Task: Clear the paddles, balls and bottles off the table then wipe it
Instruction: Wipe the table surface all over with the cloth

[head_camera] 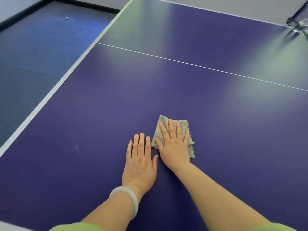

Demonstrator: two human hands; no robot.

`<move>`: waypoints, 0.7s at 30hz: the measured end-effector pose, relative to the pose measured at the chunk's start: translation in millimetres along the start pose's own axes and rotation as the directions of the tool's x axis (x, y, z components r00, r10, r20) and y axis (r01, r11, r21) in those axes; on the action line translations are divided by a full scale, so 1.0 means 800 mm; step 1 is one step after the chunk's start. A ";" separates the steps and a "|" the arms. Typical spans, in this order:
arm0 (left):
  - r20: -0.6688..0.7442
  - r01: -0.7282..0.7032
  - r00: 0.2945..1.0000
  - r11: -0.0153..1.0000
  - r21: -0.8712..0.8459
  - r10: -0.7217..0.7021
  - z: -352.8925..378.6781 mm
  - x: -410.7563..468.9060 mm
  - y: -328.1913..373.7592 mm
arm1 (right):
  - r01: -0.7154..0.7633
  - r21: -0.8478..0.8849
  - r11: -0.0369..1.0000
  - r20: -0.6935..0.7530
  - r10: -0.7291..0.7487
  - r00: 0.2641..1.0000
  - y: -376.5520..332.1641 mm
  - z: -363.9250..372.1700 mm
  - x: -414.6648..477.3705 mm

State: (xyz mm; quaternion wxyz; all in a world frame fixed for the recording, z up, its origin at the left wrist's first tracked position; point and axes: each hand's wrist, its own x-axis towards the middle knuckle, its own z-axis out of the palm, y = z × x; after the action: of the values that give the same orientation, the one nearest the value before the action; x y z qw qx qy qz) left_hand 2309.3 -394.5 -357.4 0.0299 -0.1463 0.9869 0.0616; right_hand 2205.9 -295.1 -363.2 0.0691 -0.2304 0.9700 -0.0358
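Step in hand, by judgement: wiping. No paddles in view on the dark blue table-tennis table (208, 104).

Task's thing: grey-beige fluffy folded cloth (183, 126), flat on the near side of the thin white centre line (200, 66), well apart from it.

Right hand (173, 145): palm down on the cloth, fingers straight and slightly spread, pressing rather than gripping.

Left hand (140, 157): also on the near side of the line, flat on bare tabletop, fingers straight and close together, holding nothing. White smooth bangle (126, 200) on the left wrist.

To do well:
- Keep the palm over the cloth's middle to stop edges rolling under.
- Push in long, straight, overlapping passes parallel to the line, working from the line back toward the body.
- Take in the faint pale smudge (77, 146), near side of the line, far to the left.
- Use the left hand only as a brace; lift before passing there.

Beyond the line, at the far right: clear, blurred object (300, 25), possibly a bottle. Check before wiping that half.

Small white ball (67, 18): off the table, on the blue floor (41, 47) beyond the line's left end.
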 end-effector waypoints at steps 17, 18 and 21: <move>0.026 -0.003 1.000 0.966 -0.259 0.010 -0.009 -0.002 -0.009 | -0.403 0.015 0.915 -0.015 0.403 0.915 0.082 0.019 -0.160; 0.018 -0.001 1.000 0.936 -0.353 0.007 -0.015 -0.009 -0.015 | -0.386 0.011 0.922 -0.015 0.387 0.922 0.084 0.019 -0.162; -0.045 0.019 0.998 0.911 -0.412 -0.042 -0.025 -0.053 -0.043 | -0.362 -0.005 0.932 -0.008 0.362 0.932 0.089 0.017 -0.164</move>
State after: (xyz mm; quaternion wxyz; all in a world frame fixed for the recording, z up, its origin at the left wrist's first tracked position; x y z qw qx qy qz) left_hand 2358.8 -417.7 -338.2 -0.0269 -0.1663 0.9498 0.2637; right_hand 2292.4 -173.1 -368.6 0.0703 -0.0481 0.9962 -0.0204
